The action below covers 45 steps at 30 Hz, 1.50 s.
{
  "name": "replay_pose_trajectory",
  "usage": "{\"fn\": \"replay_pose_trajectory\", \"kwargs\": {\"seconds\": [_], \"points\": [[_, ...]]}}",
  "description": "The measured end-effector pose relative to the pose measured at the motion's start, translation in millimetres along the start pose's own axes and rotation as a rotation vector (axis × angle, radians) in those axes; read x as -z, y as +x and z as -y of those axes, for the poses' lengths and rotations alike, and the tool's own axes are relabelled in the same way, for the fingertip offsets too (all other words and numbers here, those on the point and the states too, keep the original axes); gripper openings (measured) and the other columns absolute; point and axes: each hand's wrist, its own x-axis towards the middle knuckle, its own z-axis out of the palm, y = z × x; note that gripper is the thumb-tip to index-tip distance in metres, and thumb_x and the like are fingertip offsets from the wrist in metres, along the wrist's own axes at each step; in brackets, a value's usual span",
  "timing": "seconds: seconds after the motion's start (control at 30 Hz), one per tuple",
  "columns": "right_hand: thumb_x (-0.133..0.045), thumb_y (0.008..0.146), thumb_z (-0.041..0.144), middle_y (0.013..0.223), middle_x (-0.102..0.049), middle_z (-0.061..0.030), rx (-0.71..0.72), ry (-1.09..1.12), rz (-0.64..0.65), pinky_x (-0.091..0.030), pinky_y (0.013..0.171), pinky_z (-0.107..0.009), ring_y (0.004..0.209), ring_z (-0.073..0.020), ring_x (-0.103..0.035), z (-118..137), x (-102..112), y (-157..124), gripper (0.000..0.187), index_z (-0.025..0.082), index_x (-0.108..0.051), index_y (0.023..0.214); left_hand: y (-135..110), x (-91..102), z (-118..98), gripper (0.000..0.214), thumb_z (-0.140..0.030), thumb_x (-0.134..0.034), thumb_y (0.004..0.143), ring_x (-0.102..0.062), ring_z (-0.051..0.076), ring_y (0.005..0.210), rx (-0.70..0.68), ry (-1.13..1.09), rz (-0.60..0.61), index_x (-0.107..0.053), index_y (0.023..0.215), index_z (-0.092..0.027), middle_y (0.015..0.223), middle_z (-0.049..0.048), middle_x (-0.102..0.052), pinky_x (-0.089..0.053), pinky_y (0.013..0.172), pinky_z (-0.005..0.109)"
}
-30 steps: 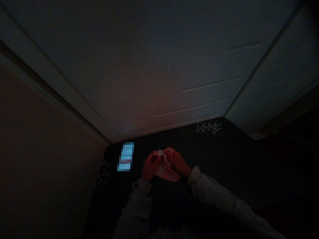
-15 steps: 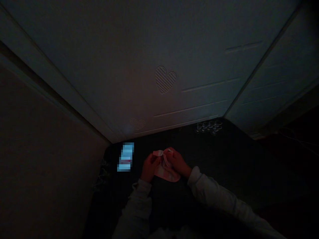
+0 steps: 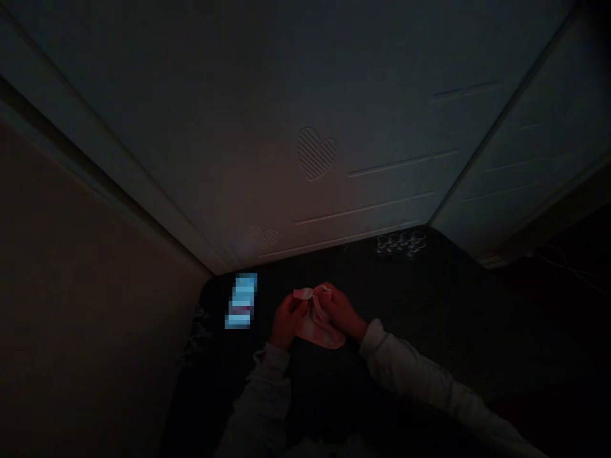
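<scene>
A small piece of pink and white cloth (image 3: 319, 332) is bunched up between my two hands, low over the dark table. My left hand (image 3: 286, 319) is closed on its left edge, the fingers pinching the fabric. On the other side, my right hand (image 3: 344, 312) grips the gathered upper right part. The cloth's lower part hangs down in a rounded flap. Dim light hides what kind of cloth article it is, and the fingertips are partly lost in its folds.
A lit, pixelated screen (image 3: 241, 301) lies to the left on the dark table (image 3: 382, 286). Several small clear glass-like objects (image 3: 401, 243) stand at the back right, and more clear items (image 3: 196, 334) at the left edge. A white panel (image 3: 238, 159) with embossed hearts rises behind.
</scene>
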Motion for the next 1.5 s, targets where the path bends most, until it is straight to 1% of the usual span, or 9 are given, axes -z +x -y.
{"fn": "replay_pose_trajectory", "kwargs": {"seconds": [0.37, 0.6, 0.83, 1.07, 1.2, 1.5], "points": [[-0.038, 0.079, 0.029, 0.069, -0.05, 0.0014, -0.018, -0.024, 0.0, -0.036, 0.057, -0.022, 0.062, -0.0106, -0.045, 2.5, 1.1, -0.2, 0.019, 0.017, -0.051, 0.076, -0.8, -1.1, -2.9, 0.028, -0.03, -0.06, 0.065, -0.058, 0.017, 0.083, 0.011, 0.012, -0.014, -0.056, 0.088, -0.015, 0.088, 0.0047, -0.063, -0.043, 0.071, 0.027], [-0.037, 0.08, 0.028, 0.068, -0.049, 0.0014, -0.017, -0.004, -0.001, -0.036, 0.055, -0.021, 0.062, -0.0106, -0.045, 3.9, 0.7, -1.2, 0.018, 0.017, -0.051, 0.077, -1.6, -1.8, -5.5, 0.029, -0.032, -0.062, 0.063, -0.058, 0.018, 0.081, 0.017, 0.026, -0.026, -0.057, 0.086, -0.015, 0.087, 0.005, -0.064, -0.043, 0.07, 0.028], [-0.038, 0.079, 0.028, 0.07, -0.05, 0.0013, -0.015, -0.008, 0.003, -0.037, 0.057, -0.022, 0.063, -0.0107, -0.045, 3.8, 0.6, -0.6, 0.017, 0.017, -0.051, 0.077, -2.3, -2.9, -7.1, 0.027, -0.032, -0.061, 0.064, -0.058, 0.017, 0.081, 0.017, 0.026, -0.019, -0.056, 0.085, -0.015, 0.085, 0.0035, -0.064, -0.043, 0.071, 0.027], [-0.038, 0.08, 0.029, 0.069, -0.049, 0.0012, -0.005, 0.005, 0.008, -0.037, 0.057, -0.021, 0.063, -0.0109, -0.045, 3.4, 0.9, -1.1, 0.018, 0.017, -0.051, 0.077, -2.0, -3.4, -7.6, 0.027, -0.031, -0.061, 0.064, -0.058, 0.017, 0.08, 0.026, 0.016, -0.025, -0.056, 0.085, -0.014, 0.084, 0.0041, -0.064, -0.044, 0.07, 0.027], [-0.038, 0.08, 0.028, 0.068, -0.049, 0.0013, -0.003, -0.013, 0.002, -0.036, 0.057, -0.021, 0.062, -0.0107, -0.045, 2.8, 0.6, -0.9, 0.017, 0.017, -0.051, 0.076, -1.5, -2.9, -6.9, 0.024, -0.03, -0.06, 0.065, -0.058, 0.016, 0.076, 0.016, 0.036, -0.03, -0.056, 0.083, -0.015, 0.08, 0.0027, -0.063, -0.044, 0.068, 0.026], [-0.039, 0.079, 0.029, 0.07, -0.05, 0.001, -0.007, -0.014, 0.001, -0.037, 0.058, -0.022, 0.064, -0.0111, -0.046, 4.1, 1.4, -1.2, 0.017, 0.017, -0.051, 0.076, -2.9, -3.5, -7.9, 0.026, -0.031, -0.06, 0.065, -0.057, 0.016, 0.077, 0.014, 0.041, -0.03, -0.056, 0.084, -0.015, 0.082, 0.0029, -0.063, -0.043, 0.069, 0.026]]}}
